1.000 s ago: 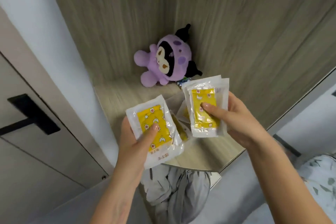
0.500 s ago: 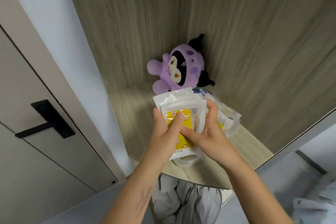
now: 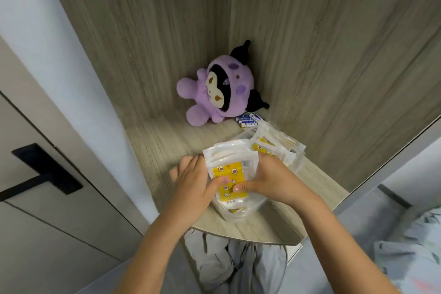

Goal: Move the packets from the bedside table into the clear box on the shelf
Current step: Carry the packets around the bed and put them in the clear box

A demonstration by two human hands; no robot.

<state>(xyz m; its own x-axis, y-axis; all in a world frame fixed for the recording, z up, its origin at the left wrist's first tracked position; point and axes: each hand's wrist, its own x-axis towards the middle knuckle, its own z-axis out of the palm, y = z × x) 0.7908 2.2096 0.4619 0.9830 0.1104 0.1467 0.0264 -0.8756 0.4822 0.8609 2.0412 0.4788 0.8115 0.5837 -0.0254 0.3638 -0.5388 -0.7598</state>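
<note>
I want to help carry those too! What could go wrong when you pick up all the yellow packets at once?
The stack of packets looks slippery and fanned out, pinched between the left hand and right hand, so some could slide out when lifted. More packets lie loose behind and might get left. Sweeping those up could knock the batteries beside the purple plush toy.
</note>
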